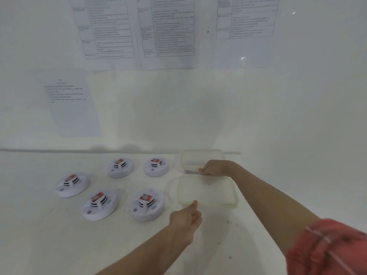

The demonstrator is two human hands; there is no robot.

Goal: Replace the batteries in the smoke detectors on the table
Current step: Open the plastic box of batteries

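Supply step, by the look of it: both hands are at the 2 translucent containers on the right of the table (pixel 59 235), not yet at a detector. R hand (pixel 214 168) curls over the far container (pixel 202 150) – what its fingers hold, if anything, can't be told (a pinkish strip shows there). L hand (pixel 185 217), fingers loosely straight and holding nothing, touches the near container (pixel 179 193). Next probably needs a steadied box and a fresh batt. lifted out. Count: 5 smoke detectors (pixel 147 207) at left, each w/ a red battery (pixel 146 199) on top.
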